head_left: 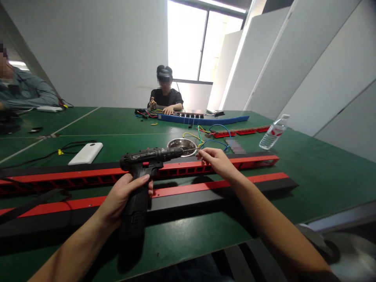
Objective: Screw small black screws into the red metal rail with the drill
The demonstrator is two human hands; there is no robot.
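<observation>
My left hand is wrapped round the grip of a black cordless screwdriver, held level with its bit pointing right. My right hand is pinched at the tip of the bit, on something too small to make out. Both hands hover over two long red-and-black strips that lie across the green table. A small steel bowl sits just behind the bit.
A white power bank with a black cable lies at left. Loose coloured wires, a tipped water bottle and more red parts lie beyond. A person sits opposite at a blue strip; another person sits far left.
</observation>
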